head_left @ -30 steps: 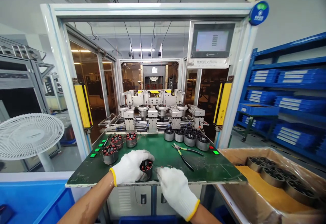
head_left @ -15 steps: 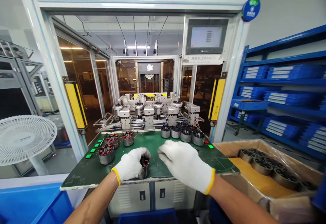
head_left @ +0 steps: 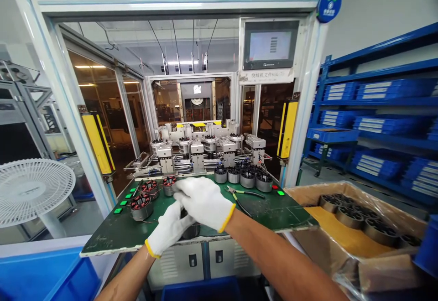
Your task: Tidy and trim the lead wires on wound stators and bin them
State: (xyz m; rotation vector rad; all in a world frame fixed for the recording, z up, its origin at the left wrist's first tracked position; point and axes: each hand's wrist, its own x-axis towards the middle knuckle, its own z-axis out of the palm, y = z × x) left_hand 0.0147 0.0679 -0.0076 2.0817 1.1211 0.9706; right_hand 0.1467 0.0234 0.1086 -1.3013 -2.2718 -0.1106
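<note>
Left hand: at the core, thumb over it; cannot tell whether it grips.
Right hand: above the core, fingers bent; cannot tell whether they hold anything.
Core: by the bench's front edge, mostly hidden by the hands.
Wound cores: three, on the bench's left.
Pliers: right of the hands, handles spread.

The green tabletop carries stators and pliers.
</note>
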